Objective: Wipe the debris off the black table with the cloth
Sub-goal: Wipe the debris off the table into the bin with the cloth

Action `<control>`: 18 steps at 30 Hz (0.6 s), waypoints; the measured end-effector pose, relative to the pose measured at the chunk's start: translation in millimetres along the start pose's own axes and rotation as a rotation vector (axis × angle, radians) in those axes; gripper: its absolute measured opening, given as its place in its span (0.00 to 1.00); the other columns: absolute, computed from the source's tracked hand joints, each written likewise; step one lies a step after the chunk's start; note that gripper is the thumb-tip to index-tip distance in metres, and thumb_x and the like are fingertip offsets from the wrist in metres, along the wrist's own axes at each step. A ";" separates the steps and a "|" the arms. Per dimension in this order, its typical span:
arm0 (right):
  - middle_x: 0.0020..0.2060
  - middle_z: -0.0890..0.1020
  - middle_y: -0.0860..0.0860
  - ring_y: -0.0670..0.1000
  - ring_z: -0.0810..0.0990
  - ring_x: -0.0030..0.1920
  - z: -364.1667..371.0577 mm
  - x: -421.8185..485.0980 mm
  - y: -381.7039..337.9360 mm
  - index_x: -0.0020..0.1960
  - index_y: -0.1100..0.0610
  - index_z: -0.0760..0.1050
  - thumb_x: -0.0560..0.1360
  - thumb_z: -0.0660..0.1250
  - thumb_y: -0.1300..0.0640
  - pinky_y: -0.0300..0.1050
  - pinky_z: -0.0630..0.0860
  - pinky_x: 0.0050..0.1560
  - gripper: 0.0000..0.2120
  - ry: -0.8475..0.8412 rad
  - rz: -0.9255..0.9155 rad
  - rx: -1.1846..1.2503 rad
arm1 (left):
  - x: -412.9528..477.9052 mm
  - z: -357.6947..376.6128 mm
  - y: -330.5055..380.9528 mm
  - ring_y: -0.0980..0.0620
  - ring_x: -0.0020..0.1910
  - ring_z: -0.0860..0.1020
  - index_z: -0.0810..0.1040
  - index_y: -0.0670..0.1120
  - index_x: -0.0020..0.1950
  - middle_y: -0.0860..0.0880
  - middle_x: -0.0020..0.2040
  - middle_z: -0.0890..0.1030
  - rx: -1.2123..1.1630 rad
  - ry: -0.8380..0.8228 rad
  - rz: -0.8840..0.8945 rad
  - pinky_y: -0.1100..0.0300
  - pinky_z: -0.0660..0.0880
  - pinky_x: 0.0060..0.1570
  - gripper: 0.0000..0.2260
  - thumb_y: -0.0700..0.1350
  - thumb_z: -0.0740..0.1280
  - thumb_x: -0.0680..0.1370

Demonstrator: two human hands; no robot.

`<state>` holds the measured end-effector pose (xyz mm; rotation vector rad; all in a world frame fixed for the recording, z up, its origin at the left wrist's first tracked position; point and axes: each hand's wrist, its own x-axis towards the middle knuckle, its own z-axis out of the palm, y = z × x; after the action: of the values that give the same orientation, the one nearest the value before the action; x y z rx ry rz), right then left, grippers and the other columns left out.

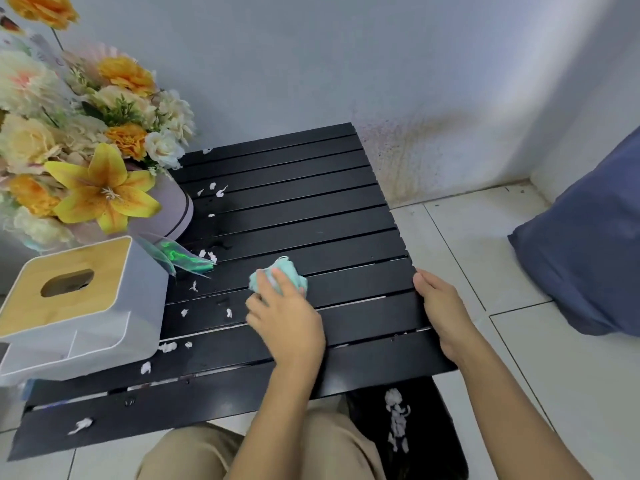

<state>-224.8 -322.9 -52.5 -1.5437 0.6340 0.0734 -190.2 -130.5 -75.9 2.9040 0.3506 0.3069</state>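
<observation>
— Left hand (285, 323) presses a crumpled mint-green cloth (280, 277) onto the slatted black table (311, 216), fingers closed over it near the middle of the slats.

— And the right hand (441, 311)?

— It grips the table's right edge, thumb on top, fingers curled under.

— Where does the debris (183, 311) lie?

— White scraps dot the left half, mostly beside the tissue box (74, 306) and the flower arrangement (86, 147). More white bits lie on a black surface (415, 427) below the table's near edge.
</observation>
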 end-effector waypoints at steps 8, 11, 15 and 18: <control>0.44 0.86 0.54 0.52 0.82 0.44 -2.8 4.7 1.4 0.51 0.59 0.82 0.80 0.58 0.58 0.42 0.78 0.41 0.13 0.023 0.014 0.097 | -58.7 -2.3 86.0 0.46 0.44 0.72 0.72 0.46 0.68 0.47 0.68 0.73 -0.029 -0.099 0.562 0.54 0.71 0.42 0.23 0.46 0.62 0.73; 0.46 0.85 0.49 0.51 0.82 0.47 -2.4 7.9 5.4 0.47 0.53 0.83 0.82 0.57 0.56 0.45 0.78 0.47 0.15 0.060 -0.006 0.031 | -36.5 -11.3 10.5 0.43 0.47 0.73 0.71 0.46 0.68 0.46 0.69 0.71 -0.062 -0.080 0.403 0.51 0.72 0.44 0.24 0.48 0.69 0.73; 0.48 0.85 0.53 0.52 0.80 0.48 -1.8 12.0 11.1 0.47 0.55 0.82 0.81 0.57 0.54 0.51 0.77 0.55 0.15 0.052 0.000 -0.012 | -21.2 -28.0 -85.2 0.36 0.48 0.72 0.71 0.42 0.67 0.40 0.68 0.71 0.055 -0.034 0.081 0.46 0.71 0.45 0.22 0.45 0.68 0.75; 0.54 0.83 0.54 0.47 0.79 0.46 -5.9 1.7 5.2 0.60 0.55 0.78 0.81 0.59 0.53 0.44 0.76 0.47 0.13 0.068 -0.018 -0.018 | -21.9 -35.1 -82.5 0.35 0.50 0.71 0.70 0.40 0.67 0.38 0.68 0.69 0.056 -0.079 -0.088 0.46 0.68 0.46 0.21 0.44 0.67 0.76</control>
<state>-227.6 -328.7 -57.3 -1.5741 0.6745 0.0132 -236.5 -51.5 -64.5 2.9343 0.4799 0.1703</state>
